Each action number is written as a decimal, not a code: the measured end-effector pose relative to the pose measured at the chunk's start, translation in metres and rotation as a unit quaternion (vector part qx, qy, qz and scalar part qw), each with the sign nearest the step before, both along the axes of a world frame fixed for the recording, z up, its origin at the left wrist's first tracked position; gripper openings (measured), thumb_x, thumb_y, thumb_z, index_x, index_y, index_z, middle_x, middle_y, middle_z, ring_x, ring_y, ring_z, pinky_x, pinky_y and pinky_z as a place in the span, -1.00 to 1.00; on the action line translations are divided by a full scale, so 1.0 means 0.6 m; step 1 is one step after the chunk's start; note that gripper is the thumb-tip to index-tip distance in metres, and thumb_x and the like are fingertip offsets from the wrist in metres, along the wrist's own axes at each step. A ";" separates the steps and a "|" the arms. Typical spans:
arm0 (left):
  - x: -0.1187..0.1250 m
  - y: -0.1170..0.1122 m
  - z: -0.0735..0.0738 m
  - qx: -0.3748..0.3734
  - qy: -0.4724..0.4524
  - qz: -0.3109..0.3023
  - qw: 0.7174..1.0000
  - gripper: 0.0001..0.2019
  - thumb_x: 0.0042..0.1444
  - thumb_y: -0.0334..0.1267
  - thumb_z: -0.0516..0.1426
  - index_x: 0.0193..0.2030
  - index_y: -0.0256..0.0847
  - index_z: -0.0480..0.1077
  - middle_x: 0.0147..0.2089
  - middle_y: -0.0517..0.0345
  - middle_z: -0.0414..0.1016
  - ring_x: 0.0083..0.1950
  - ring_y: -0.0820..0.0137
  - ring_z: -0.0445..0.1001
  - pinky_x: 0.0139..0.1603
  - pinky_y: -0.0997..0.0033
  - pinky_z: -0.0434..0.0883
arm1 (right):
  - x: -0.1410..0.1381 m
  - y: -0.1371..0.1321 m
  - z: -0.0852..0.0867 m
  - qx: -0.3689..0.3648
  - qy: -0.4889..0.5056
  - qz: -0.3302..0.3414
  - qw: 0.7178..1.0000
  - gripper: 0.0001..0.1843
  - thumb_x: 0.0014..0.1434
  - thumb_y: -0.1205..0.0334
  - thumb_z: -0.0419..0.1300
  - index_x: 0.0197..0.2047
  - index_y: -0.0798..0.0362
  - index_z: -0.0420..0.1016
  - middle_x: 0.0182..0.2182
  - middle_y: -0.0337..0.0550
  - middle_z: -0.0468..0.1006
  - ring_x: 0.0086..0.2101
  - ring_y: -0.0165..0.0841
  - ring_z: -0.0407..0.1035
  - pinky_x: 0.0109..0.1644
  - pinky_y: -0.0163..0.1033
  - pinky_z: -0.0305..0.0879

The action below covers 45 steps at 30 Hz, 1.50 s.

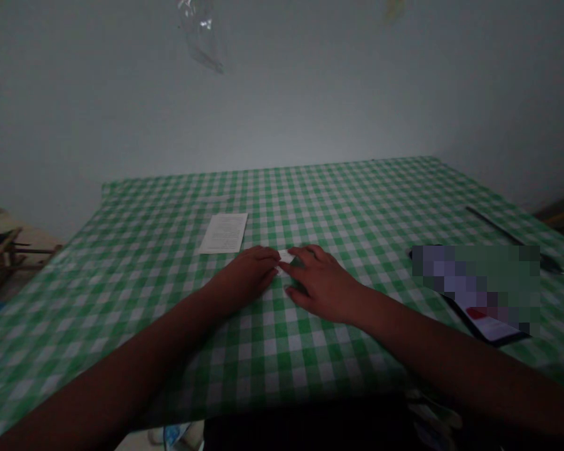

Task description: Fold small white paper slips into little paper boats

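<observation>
A small white piece of paper (pixel 286 257) lies on the checked tablecloth between my two hands, mostly covered by fingers. My left hand (pixel 249 274) is closed at the paper's left side, fingers pressed together with the tips on it. From the right, my right hand (pixel 323 282) rests with its fingers apart. Its index and middle fingertips touch the paper, while the thumb lies off it, nearer to me. A printed white sheet (pixel 224 233) lies flat beyond my left hand.
A green and white checked tablecloth (pixel 282 351) covers the table. On the right lie a phone (pixel 493 329), partly blurred out, and a long thin dark object (pixel 496 224). A pale wall (pixel 291 94) stands behind, with clear plastic (pixel 200 37) hanging on it.
</observation>
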<state>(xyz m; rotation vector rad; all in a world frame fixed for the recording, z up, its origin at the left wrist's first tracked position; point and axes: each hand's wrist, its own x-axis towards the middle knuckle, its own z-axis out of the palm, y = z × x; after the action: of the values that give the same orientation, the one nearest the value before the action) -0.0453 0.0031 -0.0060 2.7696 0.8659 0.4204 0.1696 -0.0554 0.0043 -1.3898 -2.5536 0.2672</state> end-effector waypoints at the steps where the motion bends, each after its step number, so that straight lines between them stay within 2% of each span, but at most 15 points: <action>1: 0.000 0.000 0.001 0.002 -0.002 -0.003 1.000 -0.81 0.28 -0.39 0.04 -0.09 -0.24 0.47 0.04 0.00 0.50 0.11 0.27 0.42 0.21 0.16 0.39 | 0.001 0.001 0.001 0.000 0.002 0.005 1.000 -0.42 0.30 0.04 0.08 0.34 -0.01 0.27 0.34 0.07 0.18 0.28 0.05 0.00 0.25 0.24 0.16; 7: -0.002 -0.002 0.007 -0.013 0.000 -0.007 1.000 -0.82 0.27 -0.40 0.06 -0.09 -0.23 0.47 0.05 0.00 0.50 0.12 0.27 0.43 0.20 0.17 0.41 | 0.006 0.005 0.004 0.009 0.006 0.018 1.000 -0.59 0.33 0.13 0.05 0.20 -0.16 0.47 0.32 -0.03 0.21 0.26 0.03 0.03 0.19 0.21 0.23; 13: 0.001 -0.001 0.008 -0.015 -0.004 -0.005 1.000 -0.80 0.30 -0.37 0.02 -0.11 -0.22 0.49 0.05 0.01 0.51 0.11 0.27 0.43 0.22 0.13 0.40 | 0.031 0.030 0.000 0.030 -0.035 -0.083 0.995 -0.62 0.32 0.08 0.07 0.13 -0.18 0.53 0.31 0.03 0.24 0.28 0.22 -0.02 0.12 0.42 0.16; 15: 0.001 -0.002 0.010 -0.020 -0.001 -0.002 1.000 -0.80 0.29 -0.37 0.02 -0.12 -0.22 0.49 0.05 0.01 0.50 0.11 0.26 0.44 0.21 0.12 0.41 | 0.039 0.038 0.000 0.024 -0.036 -0.098 0.994 -0.63 0.32 0.07 0.06 0.11 -0.21 0.54 0.30 0.01 0.26 0.27 0.23 0.00 0.11 0.43 0.15; 18: 0.002 -0.004 0.010 -0.023 -0.009 -0.001 1.000 -0.82 0.29 -0.35 0.04 -0.11 -0.21 0.47 0.05 0.03 0.49 0.10 0.27 0.43 0.20 0.14 0.41 | 0.039 0.042 0.000 0.025 -0.023 -0.098 0.995 -0.64 0.32 0.07 0.06 0.08 -0.18 0.57 0.27 0.01 0.31 0.24 0.16 0.07 0.10 0.35 0.21; 23: 0.008 0.000 0.002 -0.002 -0.004 0.027 1.000 -0.86 0.29 -0.21 0.11 -0.14 -0.21 0.43 -0.03 0.01 0.50 0.05 0.23 0.43 0.13 0.14 0.40 | 0.026 0.043 -0.002 0.050 0.028 -0.084 0.995 -0.65 0.32 0.14 0.05 0.02 -0.01 0.59 0.14 0.01 0.45 0.13 -0.02 0.20 0.13 0.15 0.23; 27: 0.008 0.002 0.004 0.010 0.021 0.037 0.999 -0.88 0.29 -0.28 0.09 -0.14 -0.17 0.45 -0.04 0.05 0.52 0.01 0.24 0.44 0.07 0.12 0.35 | 0.025 0.044 0.000 0.067 0.071 -0.060 0.993 -0.64 0.33 0.22 0.01 0.02 0.06 0.58 0.04 0.01 0.52 0.06 -0.13 0.27 0.15 0.05 0.21; 32: 0.001 -0.007 0.016 0.022 0.036 0.039 0.998 -0.80 0.29 -0.32 0.08 -0.03 -0.09 0.48 0.08 0.08 0.48 0.07 0.23 0.42 0.08 0.06 0.29 | 0.031 0.044 0.002 0.091 0.115 -0.040 0.988 -0.64 0.31 0.29 0.00 0.00 0.06 0.58 -0.03 -0.02 0.55 0.02 -0.18 0.31 0.16 -0.01 0.20; 36: -0.001 -0.010 0.020 -0.001 0.040 0.008 0.999 -0.76 0.26 -0.39 0.06 -0.03 -0.13 0.50 0.00 0.07 0.50 0.01 0.26 0.46 0.06 0.13 0.36 | 0.031 0.043 0.002 0.098 0.131 -0.037 0.986 -0.64 0.31 0.32 -0.02 -0.01 0.10 0.58 -0.05 -0.01 0.57 0.01 -0.20 0.33 0.18 -0.03 0.21; 40: -0.009 -0.005 0.017 -0.021 0.023 -0.042 0.999 -0.77 0.26 -0.38 0.08 0.00 -0.14 0.48 0.06 0.06 0.50 0.09 0.26 0.45 0.16 0.14 0.36 | 0.029 0.045 0.002 0.086 0.140 -0.016 0.986 -0.64 0.31 0.33 -0.01 -0.02 0.13 0.58 -0.05 0.02 0.57 0.02 -0.20 0.34 0.18 -0.02 0.22; 45: -0.021 -0.001 0.019 -0.090 0.013 -0.122 0.988 -0.60 0.13 -0.61 0.00 -0.02 -0.13 0.45 0.11 0.10 0.47 0.15 0.38 0.42 0.22 0.31 0.37 | 0.034 0.050 0.000 0.062 0.151 0.000 0.987 -0.63 0.28 0.40 -0.03 0.00 0.10 0.55 -0.04 -0.04 0.58 0.03 -0.24 0.36 0.20 -0.04 0.22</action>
<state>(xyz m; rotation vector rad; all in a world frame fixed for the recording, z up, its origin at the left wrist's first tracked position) -0.0578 0.0023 0.0054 2.6723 0.5306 0.2494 0.1900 -0.0252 0.0043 -1.2035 -2.2809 0.2897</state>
